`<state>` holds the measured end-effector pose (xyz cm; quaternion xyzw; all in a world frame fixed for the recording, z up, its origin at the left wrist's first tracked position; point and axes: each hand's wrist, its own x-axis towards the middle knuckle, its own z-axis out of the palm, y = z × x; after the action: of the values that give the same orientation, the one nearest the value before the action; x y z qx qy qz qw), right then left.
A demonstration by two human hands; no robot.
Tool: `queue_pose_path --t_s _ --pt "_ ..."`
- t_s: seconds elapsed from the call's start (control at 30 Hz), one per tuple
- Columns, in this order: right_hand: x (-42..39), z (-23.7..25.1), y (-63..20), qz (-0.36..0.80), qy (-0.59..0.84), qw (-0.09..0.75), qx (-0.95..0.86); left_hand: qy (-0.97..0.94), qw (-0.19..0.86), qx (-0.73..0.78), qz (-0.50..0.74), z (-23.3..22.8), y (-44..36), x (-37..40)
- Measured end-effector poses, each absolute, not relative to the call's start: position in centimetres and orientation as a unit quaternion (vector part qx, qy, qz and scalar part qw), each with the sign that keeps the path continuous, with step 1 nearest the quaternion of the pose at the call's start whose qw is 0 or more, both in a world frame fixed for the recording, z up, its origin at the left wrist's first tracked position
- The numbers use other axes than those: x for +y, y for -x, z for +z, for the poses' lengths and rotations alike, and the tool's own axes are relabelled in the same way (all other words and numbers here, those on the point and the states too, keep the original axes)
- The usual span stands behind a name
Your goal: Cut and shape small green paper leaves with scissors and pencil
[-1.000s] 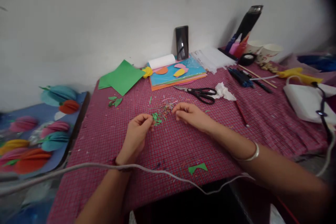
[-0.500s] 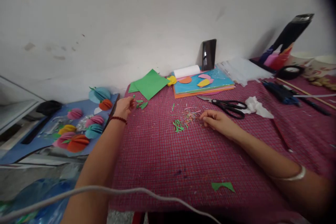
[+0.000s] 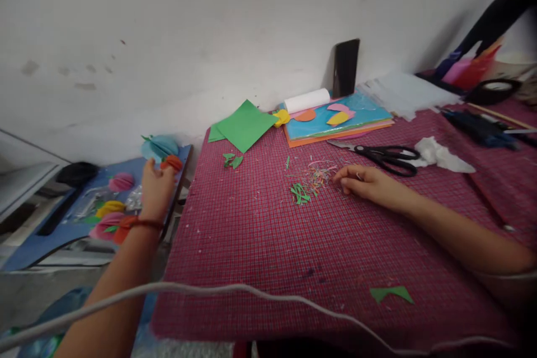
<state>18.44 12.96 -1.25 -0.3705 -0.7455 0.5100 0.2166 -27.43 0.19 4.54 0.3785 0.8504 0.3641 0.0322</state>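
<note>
My left hand (image 3: 158,187) is over the blue board left of the table, thumb and finger apart. Just beyond its fingertips is a small orange folded-paper ball (image 3: 171,163); whether they touch I cannot tell. Behind that sits a light-blue paper ball (image 3: 159,147) with a green tip. Pink (image 3: 121,181), yellow (image 3: 110,208) and other orange paper balls lie left of the hand, which hides some. My right hand (image 3: 363,183) rests on the table with fingers loosely curled together and nothing visible in them. Beside its fingertips are thin coloured paper shreds (image 3: 321,176) and green strips (image 3: 300,193).
Black-handled scissors (image 3: 388,158) and crumpled white tissue (image 3: 442,155) lie beyond my right hand. Green paper sheets (image 3: 247,126), a coloured paper stack (image 3: 356,120) and a leaning phone (image 3: 346,68) stand toward the wall. A white cable (image 3: 235,289) crosses the front.
My left hand has moved left from the green scraps at the table's edge to the paper balls on the blue board. My right hand stays by the shreds. The view has shifted slightly.
</note>
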Motion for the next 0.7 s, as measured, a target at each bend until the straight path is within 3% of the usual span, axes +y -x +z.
queue_pose_path --t_s 0.17,0.27,0.7 --pt "12.5 -1.4 -18.6 0.584 0.377 0.236 -0.679 -0.594 0.003 0.777 0.207 1.6 25.6 -7.8" --pt "12.3 -1.6 -18.7 0.593 0.39 0.296 -0.639 -0.706 -0.057 0.693 0.131 1.0 24.5 -7.2" --pt "12.9 -2.1 -18.3 0.561 0.368 0.264 -0.693 -0.588 -0.089 0.781 0.19 0.6 14.0 20.2"
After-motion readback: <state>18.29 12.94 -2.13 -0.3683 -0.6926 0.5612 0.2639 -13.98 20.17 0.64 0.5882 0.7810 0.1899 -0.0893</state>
